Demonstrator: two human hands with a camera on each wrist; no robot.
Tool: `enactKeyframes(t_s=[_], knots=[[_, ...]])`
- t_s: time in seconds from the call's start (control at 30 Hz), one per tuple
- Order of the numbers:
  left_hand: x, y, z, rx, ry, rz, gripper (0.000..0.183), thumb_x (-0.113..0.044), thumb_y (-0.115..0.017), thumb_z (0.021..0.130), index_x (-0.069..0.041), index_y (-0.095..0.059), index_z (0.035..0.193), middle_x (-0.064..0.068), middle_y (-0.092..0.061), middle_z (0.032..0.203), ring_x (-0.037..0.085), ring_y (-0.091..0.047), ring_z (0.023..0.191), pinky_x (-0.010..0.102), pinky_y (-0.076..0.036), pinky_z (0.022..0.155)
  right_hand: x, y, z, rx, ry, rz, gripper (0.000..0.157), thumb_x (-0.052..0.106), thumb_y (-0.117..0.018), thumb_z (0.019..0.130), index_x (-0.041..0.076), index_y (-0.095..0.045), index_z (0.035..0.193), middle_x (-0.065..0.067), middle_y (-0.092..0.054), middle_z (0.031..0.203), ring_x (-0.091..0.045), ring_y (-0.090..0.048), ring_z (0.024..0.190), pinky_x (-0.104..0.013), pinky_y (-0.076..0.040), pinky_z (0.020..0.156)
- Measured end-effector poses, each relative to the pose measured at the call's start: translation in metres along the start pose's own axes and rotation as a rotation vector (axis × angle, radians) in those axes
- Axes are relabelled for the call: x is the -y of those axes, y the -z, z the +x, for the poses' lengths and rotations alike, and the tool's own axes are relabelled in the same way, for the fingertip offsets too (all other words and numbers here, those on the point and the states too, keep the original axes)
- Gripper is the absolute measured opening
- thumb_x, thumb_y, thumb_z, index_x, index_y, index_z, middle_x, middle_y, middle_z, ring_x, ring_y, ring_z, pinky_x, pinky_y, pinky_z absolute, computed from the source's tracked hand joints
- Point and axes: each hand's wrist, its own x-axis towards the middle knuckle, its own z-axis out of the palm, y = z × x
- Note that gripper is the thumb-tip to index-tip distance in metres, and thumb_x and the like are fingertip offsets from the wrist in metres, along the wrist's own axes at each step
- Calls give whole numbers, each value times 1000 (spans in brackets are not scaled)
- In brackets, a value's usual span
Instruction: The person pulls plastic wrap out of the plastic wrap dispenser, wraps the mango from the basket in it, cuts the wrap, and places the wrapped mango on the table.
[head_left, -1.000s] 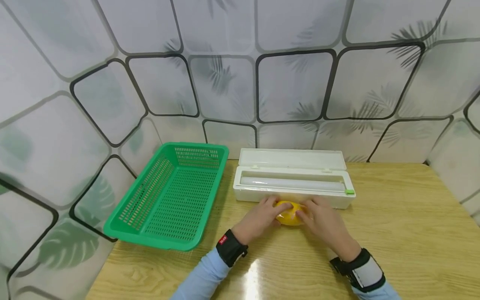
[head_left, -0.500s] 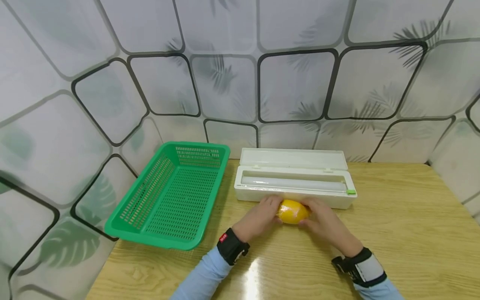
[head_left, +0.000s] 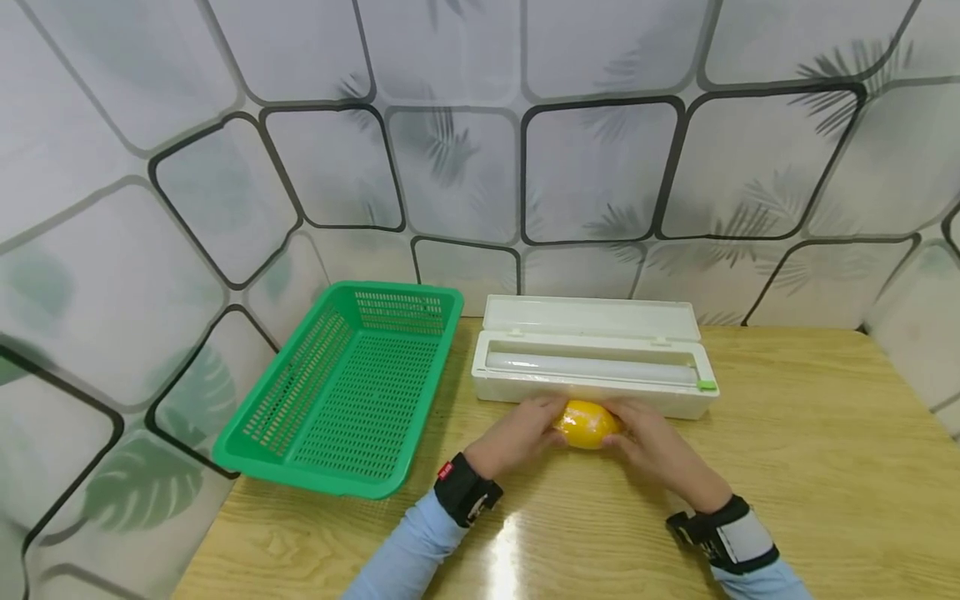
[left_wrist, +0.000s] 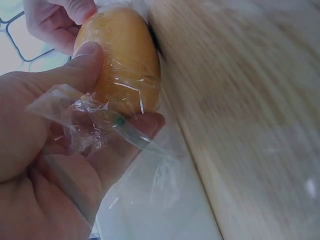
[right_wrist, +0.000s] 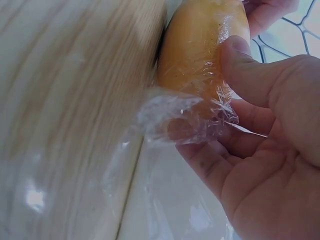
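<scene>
A smooth yellow oval fruit point(head_left: 587, 424), its exact kind unclear, is wrapped in clear cling film point(right_wrist: 192, 117) and lies just in front of a white dispenser box point(head_left: 495, 387). My left hand point(head_left: 519, 435) grips its left end, thumb against the side and fingers beneath. On the opposite end, my right hand point(head_left: 663, 443) holds it the same way. In both wrist views loose, crumpled film sticks out past the fruit's ends, over the fingers. The dispenser's lid point(head_left: 592, 317) is raised, and a film roll point(head_left: 592, 367) lies inside.
A green plastic basket point(head_left: 442, 375) with slotted sides stands on the wooden table point(head_left: 810, 467), left of the dispenser. A small green slider point(head_left: 707, 386) sits at the dispenser's right end. A patterned wall point(head_left: 600, 167) rises behind the table.
My thumbs have shifted from the top of the fruit to its ends, leaving more of the yellow surface showing. Both hands still hold it; basket and dispenser stay put.
</scene>
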Motion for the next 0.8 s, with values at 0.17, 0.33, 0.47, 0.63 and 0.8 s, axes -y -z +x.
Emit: enactKeyframes(t_s=[0.17, 0.33, 0.47, 0.63, 0.8], knots=[[-2, 0, 0, 8, 12, 11, 35, -25, -69, 92, -8, -57, 121, 2, -67, 104, 10, -60, 91, 18, -48, 81, -3, 0, -1, 27, -36, 23, 48, 8, -73, 87, -10, -57, 129, -24, -61, 128, -40, -58, 117, -55, -47, 97], [-2, -1, -1, -25, 34, 114, 49, -32, -73, 88, -7, -60, 128, 3, -71, 114, 14, -65, 100, 24, -48, 92, -3, 2, 0, 24, -22, 37, 46, 8, -73, 87, -10, -59, 128, -24, -62, 126, -41, -59, 116, -56, -47, 96], [-3, -2, -2, -67, 50, 199, 61, -39, -77, 83, -7, -62, 132, 2, -71, 119, 15, -67, 104, 30, -45, 98, -1, 3, 0, 31, -18, 45, 46, 8, -72, 88, -9, -59, 128, -23, -63, 126, -40, -60, 115, -55, -48, 96], [-5, -2, -1, -93, 122, 142, 62, -41, -81, 79, -10, -62, 130, 3, -72, 115, 20, -63, 98, 27, -49, 85, 1, 5, 0, 30, -36, 50, 47, 8, -72, 88, -11, -58, 129, -25, -63, 126, -40, -60, 115, -54, -48, 96], [-4, -2, -2, -96, 148, 102, 61, -39, -83, 78, -12, -62, 127, 4, -72, 114, 21, -61, 98, 29, -49, 84, 3, 6, 0, 11, -41, 50, 48, 9, -74, 86, -10, -59, 127, -25, -64, 125, -41, -61, 115, -55, -49, 94]])
